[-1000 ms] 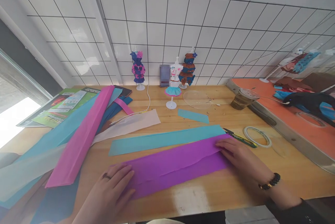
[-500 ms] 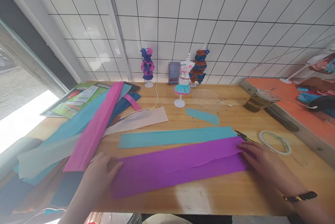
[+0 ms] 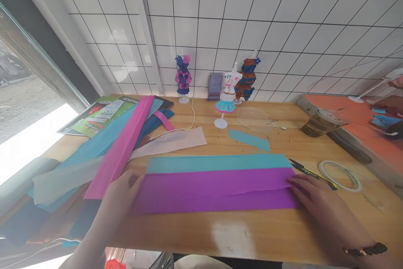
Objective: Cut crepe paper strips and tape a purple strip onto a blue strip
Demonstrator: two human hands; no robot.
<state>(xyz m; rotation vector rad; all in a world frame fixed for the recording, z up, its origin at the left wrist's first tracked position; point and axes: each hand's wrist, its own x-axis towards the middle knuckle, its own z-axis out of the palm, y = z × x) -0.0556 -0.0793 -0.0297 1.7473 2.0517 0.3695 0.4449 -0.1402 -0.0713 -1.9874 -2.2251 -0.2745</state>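
Note:
A long purple crepe paper strip lies across the table in front of me, with a loose fold running along it. My left hand is closed on its left end, thumb towards the paper. At the right end my right hand grips the edge, fingers together; a dark beaded bracelet is on that wrist. Just beyond, a turquoise strip lies flat, its near edge overlapped by the purple one. A black-and-yellow cutter or pair of scissors lies partly behind my right hand.
Pink strip and other coloured strips pile up at left over a green printed packet. Small dressed mannequins stand at the back beside a phone. To the right are a tape roll and a plastic cup.
The left end of the purple strip has moved away from me, so the strip now lies straighter and overlaps the turquoise one along its length. Both hands keep their ends.

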